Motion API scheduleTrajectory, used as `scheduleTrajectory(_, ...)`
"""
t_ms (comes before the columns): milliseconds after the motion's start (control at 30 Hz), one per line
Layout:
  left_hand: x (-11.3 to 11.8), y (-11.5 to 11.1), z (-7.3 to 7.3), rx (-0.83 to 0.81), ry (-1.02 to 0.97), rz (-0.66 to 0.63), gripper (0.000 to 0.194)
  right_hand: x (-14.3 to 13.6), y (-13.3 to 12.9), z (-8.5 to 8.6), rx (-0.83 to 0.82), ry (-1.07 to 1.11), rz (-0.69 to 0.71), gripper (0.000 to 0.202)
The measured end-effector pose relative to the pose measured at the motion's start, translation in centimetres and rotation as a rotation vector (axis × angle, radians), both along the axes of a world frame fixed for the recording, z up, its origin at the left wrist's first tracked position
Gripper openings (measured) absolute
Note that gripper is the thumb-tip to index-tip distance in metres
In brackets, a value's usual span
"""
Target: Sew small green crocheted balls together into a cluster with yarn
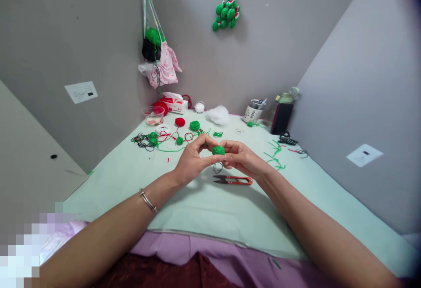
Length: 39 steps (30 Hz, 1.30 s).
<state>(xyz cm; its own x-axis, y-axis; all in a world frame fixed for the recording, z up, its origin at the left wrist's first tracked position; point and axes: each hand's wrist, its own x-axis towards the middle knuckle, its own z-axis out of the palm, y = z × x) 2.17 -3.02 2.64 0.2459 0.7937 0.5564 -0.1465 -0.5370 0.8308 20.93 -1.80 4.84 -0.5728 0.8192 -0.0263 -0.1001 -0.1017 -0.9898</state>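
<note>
Pinching the green ball (218,150) at frame centre, left hand (193,156) and right hand (242,157) hold both sides, probably for steadiness; snips (241,180) lie just below, likely for easy reach.

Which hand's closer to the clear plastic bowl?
Left: the left hand is right of the clear plastic bowl, toward the person; the right hand is farther right.

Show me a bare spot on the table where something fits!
Bare table lies between the orange snips and its near edge, and right of the right forearm. It's crowded beyond the hands: red ball, green yarn ball, tangled black cord.
</note>
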Motion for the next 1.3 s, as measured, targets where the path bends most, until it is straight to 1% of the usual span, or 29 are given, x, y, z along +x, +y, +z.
scheduleTrajectory(100,-0.2,0.7,-0.6,0.027,0.115,0.07,0.021,0.2,0.5,-0.4,-0.002,-0.054,-0.028,0.023)
scheduleTrajectory(200,-0.7,2.1,-1.6,-0.037,0.181,0.122,0.021,0.5,1.0,-0.9,0.002,-0.16,-0.109,0.022)
scheduleTrajectory(300,-1.2,3.5,-2.9,-0.129,0.293,0.116,0.021,0.8,1.6,-1.3,0.168,-0.351,-0.269,0.022)
scheduleTrajectory(367,-1.4,4.3,-3.7,-0.214,0.38,0.07,0.022,0.9,1.9,-1.6,0.276,-0.427,-0.327,0.021)
scheduleTrajectory(400,-1.5,4.6,-4.1,-0.241,0.409,0.055,0.024,0.9,2.1,-1.7,0.303,-0.444,-0.329,0.02)
scheduleTrajectory(467,-1.5,5.1,-4.8,-0.253,0.453,0.038,0.025,0.9,2.3,-2.0,0.306,-0.451,-0.316,0.018)
scheduleTrajectory(600,-1.4,5.4,-5.5,-0.191,0.533,0.072,0.025,0.8,2.4,-2.3,0.279,-0.446,-0.293,0.014)
scheduleTrajectory(733,-1.4,5.4,-5.5,-0.139,0.599,0.103,0.024,0.2,2.4,-2.9,0.324,-0.479,-0.259,0.018)
scheduleTrajectory(833,-1.5,5.2,-5.3,-0.099,0.622,0.097,0.021,-0.6,2.4,-3.8,0.395,-0.526,-0.282,0.021)
scheduleTrajectory(967,-1.6,4.8,-5.0,-0.079,0.627,0.081,0.02,-1.6,2.3,-4.9,0.48,-0.534,-0.319,0.016)
scheduleTrajectory(1033,-1.6,4.6,-4.8,-0.106,0.6,0.057,0.02,-2.0,2.1,-5.0,0.573,-0.541,-0.335,0.013)
scheduleTrajectory(1100,-1.5,4.4,-4.4,-0.156,0.532,0.01,0.019,-2.3,1.8,-4.5,0.699,-0.539,-0.374,0.011)
scheduleTrajectory(1167,-1.4,4.3,-4.0,-0.208,0.452,-0.035,0.021,-2.3,1.5,-3.5,0.783,-0.48,-0.437,0.01)
scheduleTrajectory(1233,-1.2,4.1,-3.6,-0.25,0.398,-0.072,0.023,-1.9,1.3,-2.1,0.783,-0.352,-0.516,0.008)
scheduleTrajectory(1300,-1.0,3.8,-3.2,-0.299,0.36,-0.126,0.025,-1.3,1.2,-0.8,0.689,-0.229,-0.614,0.008)
